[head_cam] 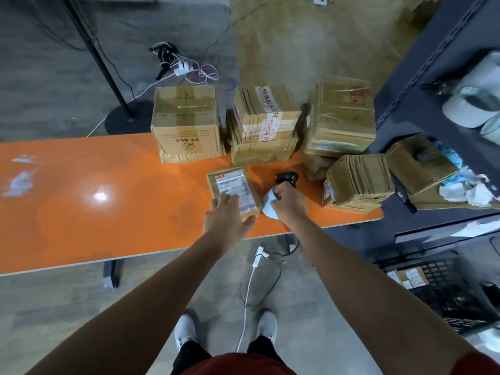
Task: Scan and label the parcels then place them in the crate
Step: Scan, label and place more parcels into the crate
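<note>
A glossy orange desk (81,201) with a pale rounded edge carries the work; its smooth top throws back a bright spot of light. Near its front edge lies a small flat parcel (232,189), a rectangular packet of brown cardboard with a white printed label stuck on its upper face. The left hand (227,215) lies flat on the near end of this parcel, fingers (230,200) spread and extended, pressing on the label rather than grasping. Just to the right, the right hand (288,203) curls its fingers closed around a pale blue roll of labels (269,205), round and smooth-sided, which touches the desk beside the parcel. Just beyond that hand a black plastic scanner (286,177) rests on the desk.

Along the far edge stand stacked cardboard boxes (266,123), squarish, matte brown, bound with shiny clear tape and red-printed strips; some are bundles of thin flat packets with ribbed edges. At lower right, on the grey floor, sits a black plastic crate (443,288) with lattice walls, holding a few labelled parcels.
</note>
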Motion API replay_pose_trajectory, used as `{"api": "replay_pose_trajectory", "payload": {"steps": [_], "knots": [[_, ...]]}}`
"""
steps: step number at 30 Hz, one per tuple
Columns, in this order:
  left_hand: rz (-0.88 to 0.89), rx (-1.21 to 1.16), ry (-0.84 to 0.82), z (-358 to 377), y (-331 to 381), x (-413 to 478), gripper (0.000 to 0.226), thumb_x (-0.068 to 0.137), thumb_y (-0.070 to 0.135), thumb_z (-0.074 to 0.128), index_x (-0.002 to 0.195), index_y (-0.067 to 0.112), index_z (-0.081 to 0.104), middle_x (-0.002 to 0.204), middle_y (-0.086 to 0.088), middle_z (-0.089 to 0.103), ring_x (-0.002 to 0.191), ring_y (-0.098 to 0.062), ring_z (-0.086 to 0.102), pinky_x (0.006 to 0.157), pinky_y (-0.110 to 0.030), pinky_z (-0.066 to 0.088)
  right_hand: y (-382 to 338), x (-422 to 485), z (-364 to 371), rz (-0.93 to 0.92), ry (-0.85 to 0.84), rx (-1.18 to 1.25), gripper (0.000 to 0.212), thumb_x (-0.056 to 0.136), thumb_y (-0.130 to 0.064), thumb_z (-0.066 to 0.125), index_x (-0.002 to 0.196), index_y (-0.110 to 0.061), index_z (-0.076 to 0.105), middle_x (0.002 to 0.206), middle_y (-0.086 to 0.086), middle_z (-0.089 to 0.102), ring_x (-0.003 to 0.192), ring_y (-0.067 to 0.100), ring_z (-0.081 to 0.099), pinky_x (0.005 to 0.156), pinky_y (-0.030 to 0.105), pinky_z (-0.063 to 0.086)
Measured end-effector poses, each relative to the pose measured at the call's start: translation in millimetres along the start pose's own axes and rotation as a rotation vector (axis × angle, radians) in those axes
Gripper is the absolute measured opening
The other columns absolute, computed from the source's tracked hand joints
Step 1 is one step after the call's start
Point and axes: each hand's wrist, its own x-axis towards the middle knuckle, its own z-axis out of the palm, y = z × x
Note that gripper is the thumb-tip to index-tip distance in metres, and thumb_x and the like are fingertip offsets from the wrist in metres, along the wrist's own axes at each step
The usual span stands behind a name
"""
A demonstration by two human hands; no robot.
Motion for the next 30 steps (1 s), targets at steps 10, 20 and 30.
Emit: {"api": "replay_pose_trajectory", "payload": {"steps": [10, 20, 30], "knots": [[-0.389, -1.052, -0.094, -53.8, 37.6, 22.5, 0.029, 0.083, 0.043, 0.071, 0.080, 0.015, 0.066, 0.085, -0.003, 0.063, 0.075, -0.017, 0.056, 0.066, -0.029, 0.048, -36.5, -36.9, -75.5, -0.086, -0.045, 0.614, 0.044, 0.081, 0.000, 0.075, 0.113, -0.021, 0.054, 0.097, -0.013, 0.060, 0.090, 0.001, 0.060, 0.064, 0.009, 0.046], [-0.082, -1.056, -0.039, -66.4, 26.5, 11.2, 0.025, 0.083, 0.017, 0.075, 0.105, 0.006, 0.071, 0.097, -0.009, 0.069, 0.081, -0.017, 0.060, 0.064, -0.023, 0.044, -55.3, -47.8, -79.7, -0.066, -0.030, 0.753, 0.030, 0.090, -0.019, 0.071, 0.116, -0.021, 0.054, 0.115, -0.001, 0.066, 0.100, 0.008, 0.063, 0.073, 0.023, 0.053], [-0.016, -1.065, -0.009, -71.5, 6.6, -0.3, 0.019, 0.084, 0.005, 0.071, 0.102, 0.012, 0.068, 0.089, -0.001, 0.068, 0.076, -0.010, 0.061, 0.061, -0.014, 0.046, -63.5, -57.2, -73.5, -0.212, -0.051, 0.596, 0.038, 0.088, -0.015, 0.071, 0.123, -0.020, 0.055, 0.111, -0.002, 0.069, 0.102, 0.009, 0.065, 0.075, 0.017, 0.053]]}}
